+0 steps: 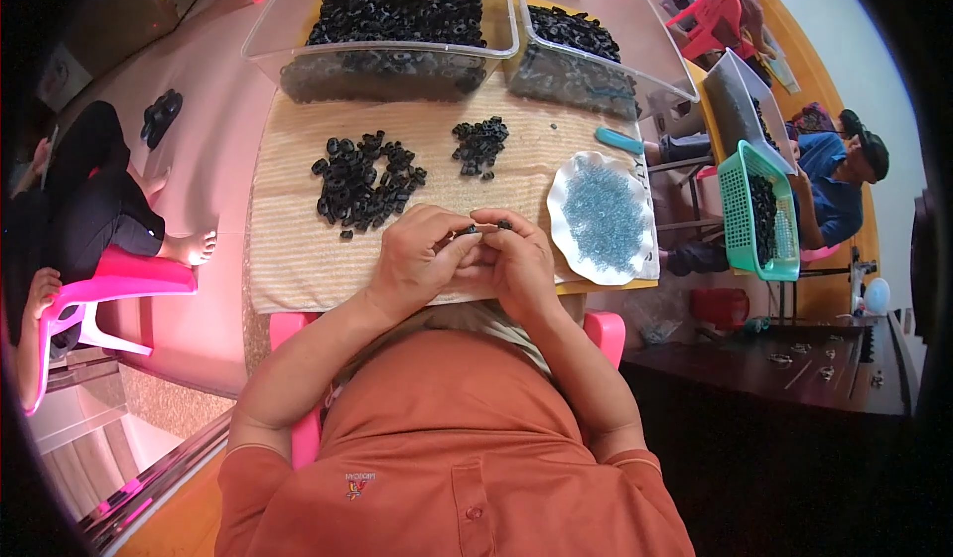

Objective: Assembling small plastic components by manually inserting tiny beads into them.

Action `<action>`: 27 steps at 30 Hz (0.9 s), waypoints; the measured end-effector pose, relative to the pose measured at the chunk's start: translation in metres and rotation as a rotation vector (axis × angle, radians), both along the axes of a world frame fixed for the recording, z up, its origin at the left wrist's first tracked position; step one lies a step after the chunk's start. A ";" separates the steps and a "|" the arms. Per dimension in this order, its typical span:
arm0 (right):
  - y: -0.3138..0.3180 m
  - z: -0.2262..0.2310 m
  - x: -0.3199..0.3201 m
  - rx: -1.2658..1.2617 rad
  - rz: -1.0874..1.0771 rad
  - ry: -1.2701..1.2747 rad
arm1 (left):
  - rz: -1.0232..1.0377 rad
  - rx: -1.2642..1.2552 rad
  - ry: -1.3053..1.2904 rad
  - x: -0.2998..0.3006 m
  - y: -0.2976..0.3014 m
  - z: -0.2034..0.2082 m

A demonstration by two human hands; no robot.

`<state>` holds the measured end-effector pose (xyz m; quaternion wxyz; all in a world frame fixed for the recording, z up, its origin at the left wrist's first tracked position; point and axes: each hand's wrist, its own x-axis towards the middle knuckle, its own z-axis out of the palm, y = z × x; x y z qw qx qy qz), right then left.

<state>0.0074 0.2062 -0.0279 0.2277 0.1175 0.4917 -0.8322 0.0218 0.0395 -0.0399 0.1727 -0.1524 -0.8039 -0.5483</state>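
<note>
Close together at the table's near edge, my two hands work on small black parts. My left hand (415, 254) is closed, its thumb and forefinger pinching a small black part (471, 228). My right hand (518, 259) is closed too, with another small black piece (503, 224) at its fingertips. Beyond my left hand lies a loose pile of black ring-like parts (365, 182). A smaller pile of black pieces (480, 146) sits further back. To the right of my hands stands a white scalloped plate (559, 221) holding many tiny clear-blue pieces (604, 214).
Two clear bins (392, 51) (596, 70) of black parts stand at the table's back. A teal-handled tool (619, 140) lies near the plate. At right, a green basket (735, 214) is beside a person in blue (834, 185). Another person sits at left on a pink chair (144, 277).
</note>
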 end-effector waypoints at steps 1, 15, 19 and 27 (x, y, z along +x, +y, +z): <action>0.002 0.001 0.000 -0.015 -0.007 -0.018 | -0.001 0.001 0.002 0.000 0.000 0.001; 0.009 0.001 -0.007 0.046 -0.130 0.154 | 0.018 0.056 -0.069 -0.001 -0.004 0.001; 0.014 -0.002 -0.012 0.533 -0.014 0.468 | 0.035 0.082 -0.111 -0.001 -0.004 0.002; 0.006 0.011 -0.050 1.204 0.176 1.156 | 0.033 0.064 -0.100 0.000 -0.003 0.000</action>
